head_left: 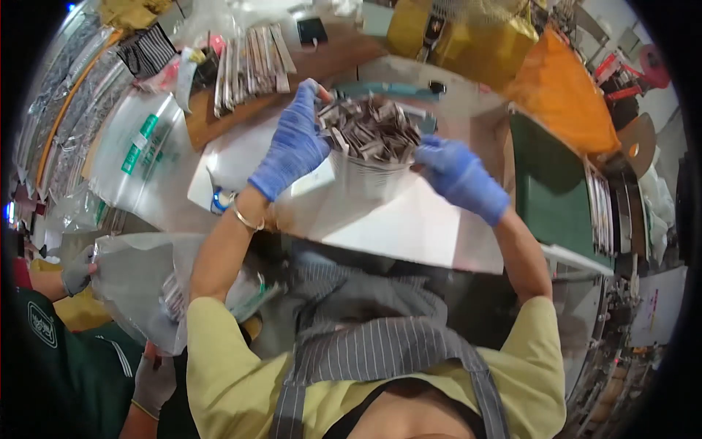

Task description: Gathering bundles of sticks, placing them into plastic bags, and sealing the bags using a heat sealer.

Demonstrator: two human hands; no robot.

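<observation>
Fingers of our blue-gloved left hand (pixel 294 143) and right hand (pixel 459 175) curl closed around the clear plastic bag (pixel 369 175), holding it upright so the small dark sachets (pixel 373 130) stay in.

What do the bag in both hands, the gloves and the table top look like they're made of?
Bag: looks like thin clear plastic film, glossy, since the small packets inside show through it.
Gloves on the left hand and right hand: thin blue rubbery material, likely nitrile or latex, snug and matte.
Table top: smooth pale sheet with a soft sheen, possibly metal or laminate.
</observation>
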